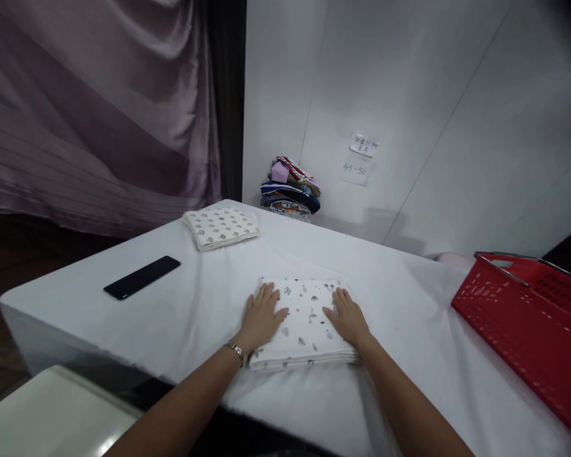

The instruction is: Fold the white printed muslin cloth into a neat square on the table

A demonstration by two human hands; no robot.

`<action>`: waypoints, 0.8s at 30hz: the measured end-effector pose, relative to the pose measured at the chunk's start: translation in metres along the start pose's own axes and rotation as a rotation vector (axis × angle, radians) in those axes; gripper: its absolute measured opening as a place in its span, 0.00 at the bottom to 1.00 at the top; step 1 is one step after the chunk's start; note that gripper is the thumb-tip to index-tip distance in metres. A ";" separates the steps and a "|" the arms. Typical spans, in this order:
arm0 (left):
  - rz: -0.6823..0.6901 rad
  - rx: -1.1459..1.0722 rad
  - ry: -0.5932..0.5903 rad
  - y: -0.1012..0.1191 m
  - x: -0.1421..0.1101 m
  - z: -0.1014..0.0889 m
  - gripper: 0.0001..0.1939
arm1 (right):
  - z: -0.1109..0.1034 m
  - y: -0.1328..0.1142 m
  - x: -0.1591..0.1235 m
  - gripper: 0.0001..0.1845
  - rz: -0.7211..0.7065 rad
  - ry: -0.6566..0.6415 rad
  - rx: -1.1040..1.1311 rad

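A folded white cloth (304,324) with small grey prints lies near the front edge of the table, its layers showing along the near side. My left hand (262,316) rests flat on its left part, fingers stretched out, a metal band on the wrist. On the right part lies my right hand (347,316), also flat with the fingers extended. Neither hand grips the cloth; both palms face down on it. Farther back on the left sits a second folded cloth (221,227), cream with rows of small printed shapes, apart from my hands.
A black phone-like slab (143,277) lies on the white-covered table (209,311) at left. At right stands a red plastic basket (523,324) with metal handles. Folded fabrics (290,187) are piled by the wall beyond the table. A pale box-like surface (52,412) is at lower left.
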State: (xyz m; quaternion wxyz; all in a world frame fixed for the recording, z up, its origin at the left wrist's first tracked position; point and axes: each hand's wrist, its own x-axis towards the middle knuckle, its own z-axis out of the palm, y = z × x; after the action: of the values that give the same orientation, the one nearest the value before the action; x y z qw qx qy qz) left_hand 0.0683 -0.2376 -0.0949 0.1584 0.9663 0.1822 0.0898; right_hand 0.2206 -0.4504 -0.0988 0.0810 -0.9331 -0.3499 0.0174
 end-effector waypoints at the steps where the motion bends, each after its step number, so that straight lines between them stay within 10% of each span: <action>1: 0.001 -0.005 0.000 -0.002 0.000 0.004 0.29 | -0.001 -0.001 0.000 0.35 0.002 -0.007 0.002; 9: -0.005 -0.016 0.003 -0.001 -0.003 0.003 0.29 | -0.024 -0.015 0.027 0.36 -0.013 0.029 -0.009; 24: -0.002 -0.032 0.019 -0.003 -0.004 0.006 0.28 | 0.007 0.022 0.050 0.38 0.025 -0.001 0.169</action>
State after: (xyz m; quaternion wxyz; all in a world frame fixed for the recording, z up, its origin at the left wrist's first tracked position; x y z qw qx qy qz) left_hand 0.0656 -0.2385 -0.1022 0.1724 0.9625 0.1833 0.1015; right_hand 0.2718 -0.4331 -0.1076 0.1589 -0.9273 -0.3353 0.0483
